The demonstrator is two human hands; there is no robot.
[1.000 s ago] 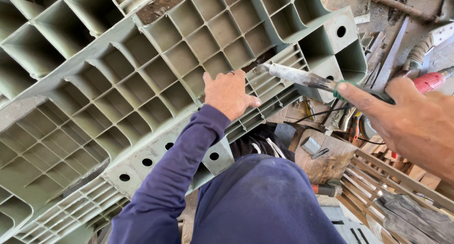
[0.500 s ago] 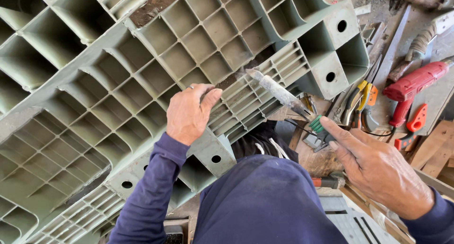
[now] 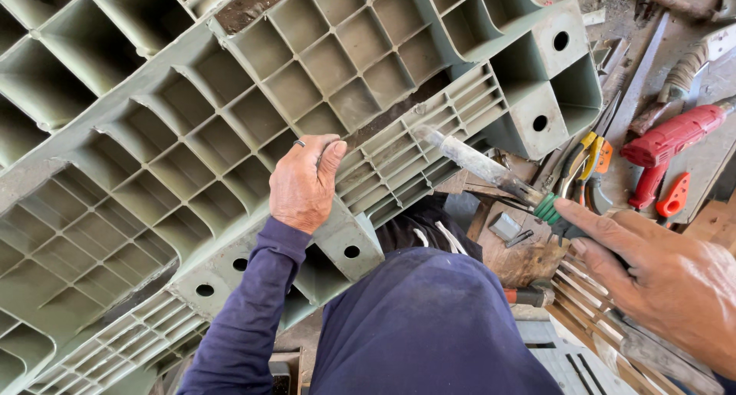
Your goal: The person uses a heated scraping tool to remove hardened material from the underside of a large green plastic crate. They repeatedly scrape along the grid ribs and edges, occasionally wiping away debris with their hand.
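Observation:
A large grey-green plastic pallet (image 3: 192,119) with a grid of ribbed cells fills the left and top of the view, tilted up on edge. My left hand (image 3: 304,182), in a dark blue sleeve, grips one of its ribs near the slatted edge. My right hand (image 3: 659,276) holds a soldering iron (image 3: 491,173) by its green-ringed handle. The grimy metal tip points up-left and rests at the slatted part of the pallet (image 3: 414,157).
Tools lie at the right: a red power tool (image 3: 667,146), yellow-handled pliers (image 3: 583,154), an orange clip (image 3: 675,196) and metal bars. Wooden slats (image 3: 606,303) lie under my right hand. My dark blue trousers (image 3: 429,326) fill the bottom centre.
My left hand slid left and down along the pallet and now grips a rib. My right hand dropped lower right, and the iron's tip came down to the slatted edge.

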